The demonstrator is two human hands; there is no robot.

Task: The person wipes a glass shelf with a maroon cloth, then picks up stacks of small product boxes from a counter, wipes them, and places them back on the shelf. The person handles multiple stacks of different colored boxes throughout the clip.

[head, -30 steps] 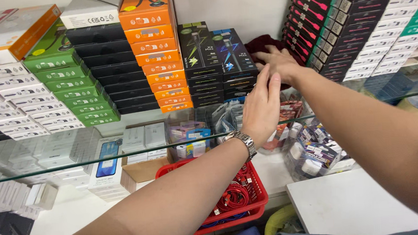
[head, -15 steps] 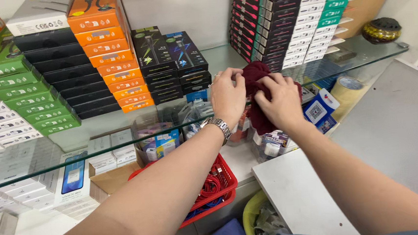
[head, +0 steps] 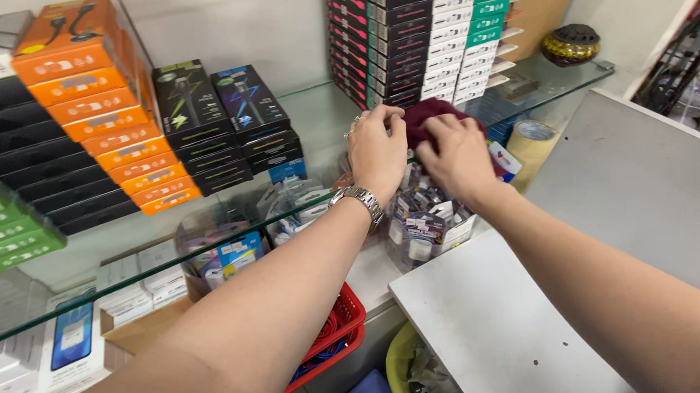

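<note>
Both hands have drawn back from the rear of the glass shelf (head: 312, 121) to its front edge, left hand (head: 377, 149) and right hand (head: 456, 158) clenched on a dark red cloth (head: 431, 117) bunched between them, above the jars of small packets (head: 425, 220).

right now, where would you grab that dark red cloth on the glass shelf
Probably by the bunched top edge of the dark red cloth, coming from above and the front. It lies crumpled on the glass shelf, with the left hand and right hand already covering its near side.
</note>
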